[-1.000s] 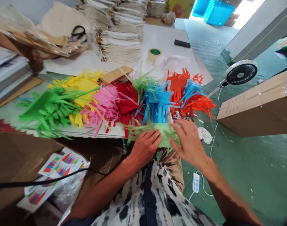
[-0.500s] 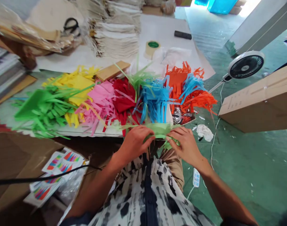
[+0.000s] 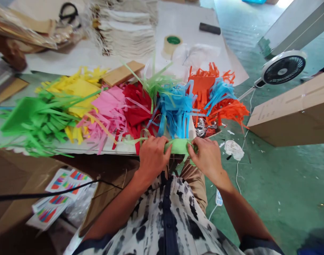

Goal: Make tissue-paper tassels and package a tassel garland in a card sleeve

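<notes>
A light green tissue paper tassel (image 3: pixel 179 146) is stretched between my two hands at the table's front edge. My left hand (image 3: pixel 154 153) is closed on its left end, and loose strips trail out to the left. On its right end my right hand (image 3: pixel 206 156) is closed too, thumb against the paper. Just beyond lie fringed paper bundles: blue (image 3: pixel 175 106), dark red (image 3: pixel 136 104), pink (image 3: pixel 110 102) and orange (image 3: pixel 204 85). More light green strips (image 3: pixel 158 85) rest on top of the blue and red ones.
Yellow (image 3: pixel 83 92) and green bundles (image 3: pixel 45 120) lie at the left. Behind are a wooden block (image 3: pixel 124 73), a tape roll (image 3: pixel 172 45), stacked white strips (image 3: pixel 124 32) and scissors (image 3: pixel 68 13). A fan (image 3: pixel 282 71) and cardboard box (image 3: pixel 291 109) stand right. Another person's hand (image 3: pixel 13 53) shows far left.
Both hands have turned over the light green paper, which now looks narrower and tighter between them. The view has shifted slightly, and the other person's hand has come closer at the left.
</notes>
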Motion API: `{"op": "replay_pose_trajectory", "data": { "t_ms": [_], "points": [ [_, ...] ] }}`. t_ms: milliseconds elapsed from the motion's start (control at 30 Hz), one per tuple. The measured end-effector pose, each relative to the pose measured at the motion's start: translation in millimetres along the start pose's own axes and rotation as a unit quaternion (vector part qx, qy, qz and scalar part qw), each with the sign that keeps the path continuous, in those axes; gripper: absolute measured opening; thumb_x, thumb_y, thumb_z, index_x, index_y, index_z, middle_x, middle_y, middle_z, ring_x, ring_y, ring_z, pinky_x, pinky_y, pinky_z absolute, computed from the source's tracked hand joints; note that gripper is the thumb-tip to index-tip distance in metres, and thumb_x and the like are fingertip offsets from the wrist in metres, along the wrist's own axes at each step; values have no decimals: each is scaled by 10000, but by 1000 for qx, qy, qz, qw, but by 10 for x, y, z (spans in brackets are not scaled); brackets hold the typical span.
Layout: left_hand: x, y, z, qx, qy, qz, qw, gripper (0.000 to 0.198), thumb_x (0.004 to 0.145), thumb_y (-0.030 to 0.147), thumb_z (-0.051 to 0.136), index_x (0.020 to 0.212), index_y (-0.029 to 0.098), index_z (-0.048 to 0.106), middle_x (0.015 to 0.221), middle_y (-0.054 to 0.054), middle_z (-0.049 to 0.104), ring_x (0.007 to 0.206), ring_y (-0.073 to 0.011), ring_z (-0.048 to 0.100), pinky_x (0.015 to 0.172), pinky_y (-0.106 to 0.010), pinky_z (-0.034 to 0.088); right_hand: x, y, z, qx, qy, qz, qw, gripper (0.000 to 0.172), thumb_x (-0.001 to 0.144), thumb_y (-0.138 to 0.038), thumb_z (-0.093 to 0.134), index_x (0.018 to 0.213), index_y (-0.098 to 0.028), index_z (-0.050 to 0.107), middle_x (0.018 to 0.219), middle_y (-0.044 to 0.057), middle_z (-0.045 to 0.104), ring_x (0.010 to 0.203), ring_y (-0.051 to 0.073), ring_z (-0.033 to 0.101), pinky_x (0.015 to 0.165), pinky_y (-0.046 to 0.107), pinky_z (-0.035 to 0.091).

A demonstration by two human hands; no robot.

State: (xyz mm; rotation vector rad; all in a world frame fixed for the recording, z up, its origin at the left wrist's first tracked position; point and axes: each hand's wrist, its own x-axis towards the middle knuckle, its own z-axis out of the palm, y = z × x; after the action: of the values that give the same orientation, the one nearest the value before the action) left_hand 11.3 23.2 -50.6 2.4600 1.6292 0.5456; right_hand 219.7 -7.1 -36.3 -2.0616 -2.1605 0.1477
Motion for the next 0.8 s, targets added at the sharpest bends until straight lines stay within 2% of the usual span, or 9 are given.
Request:
{"op": "replay_pose_trajectory", "data": {
  "t_ms": [200,300,367,433,533,600,700,767,800],
  "points": [
    [4,1,5,15,2,3,1000,179,1015,340,608,978,180,679,915,-96,733,924,-300,625,812,-424,425,45,19,1,-5,-8,5,1000,268,1033,-394,554,900,-204,688,834,69,764,869,268,658,743,376,272],
    [-2,12,-5,14,23,16,1000,240,1024,318,595,1168,158,701,1071,-132,760,1019,-322,635,860,-455,426,66,33,-5,-2,-11,4,1000,290,1035,-409,547,887,-207,692,802,71,752,842,268,654,734,373,278],
    [-15,13,-7,9,41,54,998,339,1042,262,565,1361,194,655,1269,-134,747,1170,-330,628,938,-477,410,76,30,-4,-4,-16,3,1000,298,1032,-416,547,868,-209,686,796,71,747,829,267,651,725,371,279],
    [-33,5,1,-1,38,129,991,422,1063,194,516,1471,271,594,1420,-88,703,1327,-308,589,1024,-492,375,85,18,6,-5,-19,2,1000,300,1028,-418,550,857,-208,681,802,74,747,825,267,651,718,371,280],
    [-59,-21,26,-27,-3,227,974,437,1081,138,466,1460,310,601,1435,-29,706,1392,-252,585,1115,-516,329,104,27,16,-2,-14,4,1000,278,1017,-404,556,865,-207,680,801,78,748,817,264,649,716,373,286],
    [-74,-44,38,-43,-24,239,970,402,1081,138,475,1414,295,638,1403,-24,726,1368,-246,614,1172,-555,295,118,89,-11,-3,-3,12,1000,235,1004,-386,572,895,-208,680,818,75,753,828,266,648,723,375,300],
    [-89,-68,36,-53,-37,225,972,388,1052,143,543,1381,305,668,1406,-36,724,1384,-277,605,1241,-640,227,96,241,-134,-42,52,43,997,165,977,-319,589,1001,-195,695,929,105,776,922,307,653,758,399,346],
    [-92,-68,26,-57,-41,219,973,420,1024,120,574,1374,328,678,1409,-37,721,1409,-289,584,1265,-679,198,25,304,-238,-70,125,54,988,215,961,-225,561,1111,-180,709,1060,136,784,1052,347,645,830,441,391],
    [-91,-63,19,-60,-42,219,973,430,1017,113,581,1370,338,680,1407,-34,723,1412,-289,581,1272,-689,193,-28,304,-275,-67,156,34,985,268,954,-184,544,1163,-178,711,1126,140,782,1121,355,634,887,466,409]
  ]
}}
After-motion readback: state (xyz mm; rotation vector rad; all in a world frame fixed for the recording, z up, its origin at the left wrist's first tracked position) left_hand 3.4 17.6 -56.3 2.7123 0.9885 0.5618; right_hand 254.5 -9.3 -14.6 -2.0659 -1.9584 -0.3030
